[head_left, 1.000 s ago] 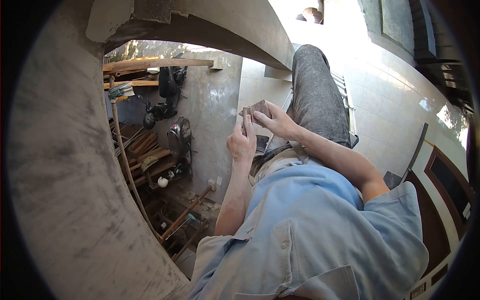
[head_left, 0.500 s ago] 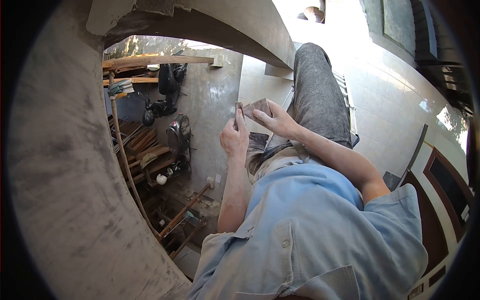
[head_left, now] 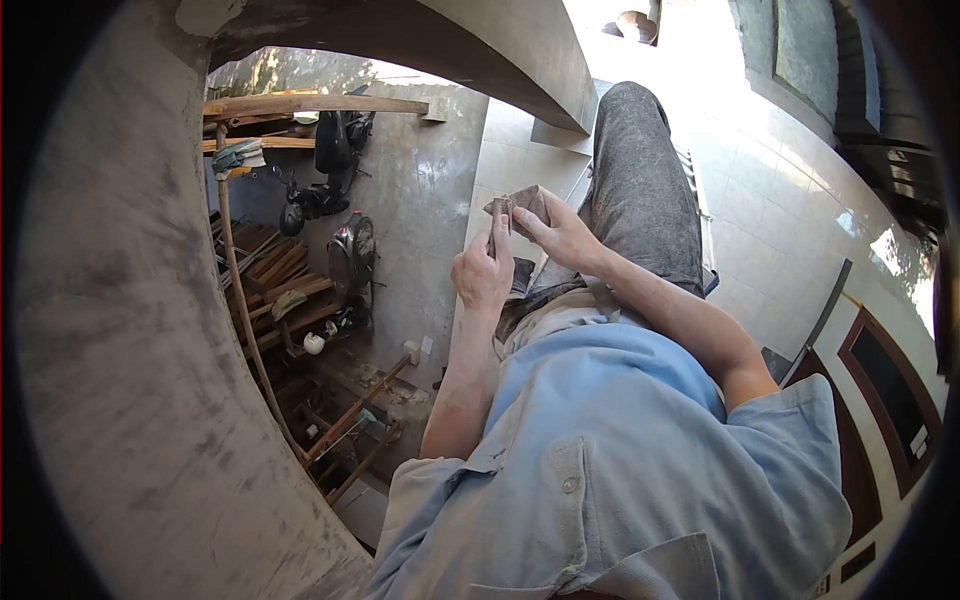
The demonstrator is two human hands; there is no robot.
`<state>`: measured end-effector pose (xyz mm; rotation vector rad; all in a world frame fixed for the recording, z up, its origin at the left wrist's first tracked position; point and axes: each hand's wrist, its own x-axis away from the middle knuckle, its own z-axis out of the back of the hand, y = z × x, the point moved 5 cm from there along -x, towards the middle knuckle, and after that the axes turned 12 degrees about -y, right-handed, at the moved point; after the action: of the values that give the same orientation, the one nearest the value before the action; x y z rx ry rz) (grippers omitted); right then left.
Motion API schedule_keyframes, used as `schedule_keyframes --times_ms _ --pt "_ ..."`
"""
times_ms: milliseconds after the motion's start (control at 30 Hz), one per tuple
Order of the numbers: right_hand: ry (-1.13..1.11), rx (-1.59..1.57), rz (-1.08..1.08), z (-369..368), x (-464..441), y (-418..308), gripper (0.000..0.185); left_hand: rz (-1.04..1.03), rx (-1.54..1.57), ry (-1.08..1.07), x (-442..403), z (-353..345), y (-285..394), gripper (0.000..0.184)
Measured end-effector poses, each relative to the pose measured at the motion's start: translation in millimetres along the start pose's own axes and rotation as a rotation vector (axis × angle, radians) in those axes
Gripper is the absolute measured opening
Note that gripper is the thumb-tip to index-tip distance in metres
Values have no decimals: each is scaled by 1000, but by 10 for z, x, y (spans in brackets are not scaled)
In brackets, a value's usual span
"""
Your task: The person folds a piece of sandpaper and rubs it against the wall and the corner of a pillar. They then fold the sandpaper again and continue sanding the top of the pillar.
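Note:
In front of my body, both hands are raised close together around a folded grey-brown sheet (head_left: 530, 203) that looks like sandpaper. My left hand (head_left: 484, 273) is closed, its thumb and fingers pinching the sheet's narrow upright left part. On the other side, my right hand (head_left: 566, 241) grips the wider part, thumb on top. Whether this is one sheet or two pieces I cannot tell. Pale dust covers the fingers. Below the hands is my blue shirt (head_left: 640, 430), and beyond them my leg in dark grey trousers (head_left: 645, 180).
A curved, smudged plaster wall (head_left: 130, 300) rises close on the left, with a concrete beam (head_left: 480, 50) ahead. Far below are motorbikes (head_left: 350, 255), stacked timber (head_left: 275, 275) and a wooden pole frame (head_left: 236, 280). Pale floor tiles (head_left: 760, 220) spread to the right.
My left hand has shifted right and my right hand slightly upward and right. The parts of the sheet, apart at an angle before, now meet and overlap.

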<state>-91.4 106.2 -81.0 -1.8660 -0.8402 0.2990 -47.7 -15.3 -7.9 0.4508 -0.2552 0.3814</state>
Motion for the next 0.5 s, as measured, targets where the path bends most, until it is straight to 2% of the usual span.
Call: schedule_keyframes --times_ms 200,300,400,500 --pt "-20 -126 9 -30 -5 -28 24 -24 -15 -29 -1 -22 -20 49" --pt "-44 0 -19 7 -34 48 25 32 72 18 -49 27 -45 49" --pt "-11 -118 29 -27 -25 46 23 24 36 -37 -2 -24 0 49" --pt "-43 -84 -45 -2 -17 -11 25 50 63 -55 -2 -20 -11 49"
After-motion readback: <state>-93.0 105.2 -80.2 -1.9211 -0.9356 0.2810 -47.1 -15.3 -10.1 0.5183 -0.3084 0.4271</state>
